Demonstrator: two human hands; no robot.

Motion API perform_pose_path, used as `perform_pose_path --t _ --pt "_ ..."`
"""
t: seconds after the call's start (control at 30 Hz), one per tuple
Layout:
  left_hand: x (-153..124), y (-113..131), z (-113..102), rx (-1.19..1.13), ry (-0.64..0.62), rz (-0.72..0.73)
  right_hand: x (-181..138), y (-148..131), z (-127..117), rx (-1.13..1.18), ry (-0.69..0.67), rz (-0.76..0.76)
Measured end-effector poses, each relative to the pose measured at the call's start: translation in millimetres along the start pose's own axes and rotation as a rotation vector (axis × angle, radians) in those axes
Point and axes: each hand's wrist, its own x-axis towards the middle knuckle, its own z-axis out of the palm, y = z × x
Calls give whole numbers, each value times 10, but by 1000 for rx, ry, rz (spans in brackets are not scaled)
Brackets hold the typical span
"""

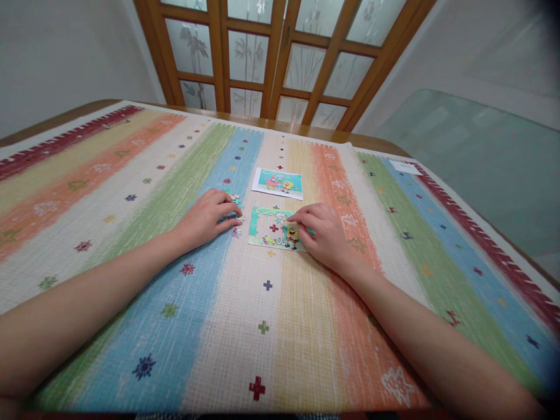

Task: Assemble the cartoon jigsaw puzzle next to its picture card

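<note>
A partly assembled jigsaw puzzle point(254, 230) with cartoon figures lies flat on the striped tablecloth, an open gap in its middle showing the cloth. My right hand point(321, 233) rests over its right side, thumb and index finger closed at a small puzzle piece near the upper right of the gap. Left of the puzzle, my left hand point(210, 217) curls down, its fingertips drawn together on a small pale puzzle piece point(240, 220). Loose puzzle pieces point(235, 198) lie beyond those fingers, and a pinkish piece point(237, 232) sits just below them.
Behind the puzzle lies a printed cartoon picture point(279, 183) on white paper. A white slip of paper point(406, 167) is at the far right of the tablecloth point(245, 326). Wood-framed glass doors point(265, 58) stand past the table's far edge, and a pale green panel point(476, 157) is at the right.
</note>
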Motion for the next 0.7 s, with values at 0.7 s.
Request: perform_pose_path --t 0.7 --pt "65 574 -9 -353 101 -106 59 -195 4 62 27 -61"
